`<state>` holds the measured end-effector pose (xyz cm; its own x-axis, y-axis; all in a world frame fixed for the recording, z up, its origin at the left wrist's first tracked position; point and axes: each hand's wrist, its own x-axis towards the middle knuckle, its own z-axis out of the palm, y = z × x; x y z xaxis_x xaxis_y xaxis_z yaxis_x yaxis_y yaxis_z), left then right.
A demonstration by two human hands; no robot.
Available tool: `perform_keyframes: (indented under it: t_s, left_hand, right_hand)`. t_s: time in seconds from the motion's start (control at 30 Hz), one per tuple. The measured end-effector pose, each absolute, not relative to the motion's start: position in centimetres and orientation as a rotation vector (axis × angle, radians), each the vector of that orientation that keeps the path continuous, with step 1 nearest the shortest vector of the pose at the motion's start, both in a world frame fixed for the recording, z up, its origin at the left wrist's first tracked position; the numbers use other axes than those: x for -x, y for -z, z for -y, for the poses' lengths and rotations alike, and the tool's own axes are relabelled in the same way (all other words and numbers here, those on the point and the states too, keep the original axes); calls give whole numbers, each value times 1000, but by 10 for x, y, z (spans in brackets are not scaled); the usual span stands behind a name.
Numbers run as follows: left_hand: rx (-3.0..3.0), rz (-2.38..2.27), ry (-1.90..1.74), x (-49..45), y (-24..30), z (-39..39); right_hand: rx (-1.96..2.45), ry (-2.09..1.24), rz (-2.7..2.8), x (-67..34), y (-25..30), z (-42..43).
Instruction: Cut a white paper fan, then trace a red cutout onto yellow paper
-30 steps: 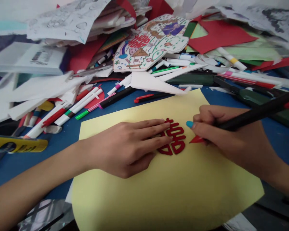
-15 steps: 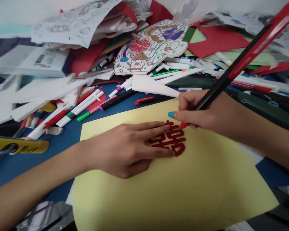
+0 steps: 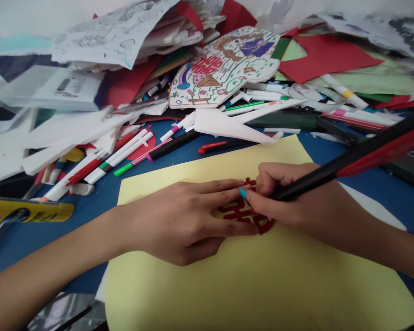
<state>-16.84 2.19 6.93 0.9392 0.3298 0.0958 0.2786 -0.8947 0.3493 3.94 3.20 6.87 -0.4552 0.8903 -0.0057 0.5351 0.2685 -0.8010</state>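
A red paper cutout of a double-happiness character (image 3: 244,214) lies on a pale yellow sheet (image 3: 262,285). My left hand (image 3: 182,220) rests flat on its left part, fingers spread over it. My right hand (image 3: 279,195) is shut on a long black-and-red marker (image 3: 365,161) and sits over the cutout's right part, touching my left fingertips. The hand hides most of the cutout and the marker's tip.
A blue tabletop (image 3: 382,197) shows around the yellow sheet. Behind it lie several felt-tip markers (image 3: 117,156), a coloured drawing cutout (image 3: 224,69), and heaps of white and red paper (image 3: 324,57). A yellow glue stick (image 3: 27,209) lies at the left.
My right hand has moved down and left from above the cutout to over it, and the marker now leans lower to the right. My left hand has stayed on the cutout.
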Motion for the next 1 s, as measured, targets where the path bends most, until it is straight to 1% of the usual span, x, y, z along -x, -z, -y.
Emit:
perform_keyframes:
  t_s: [0.23, 0.43, 1.0]
  left_hand:
    - [-2758, -445, -211, 169, -69, -23]
    - [-2771, -436, -224, 169, -69, -23]
    - [-2778, -437, -228, 169, -69, -23]
  right_hand:
    - [1163, -1053, 2164, -39, -65, -29]
    - [1186, -1068, 2210, -38, -68, -29]
    - [1181, -875, 2263, -39, -66, -30]
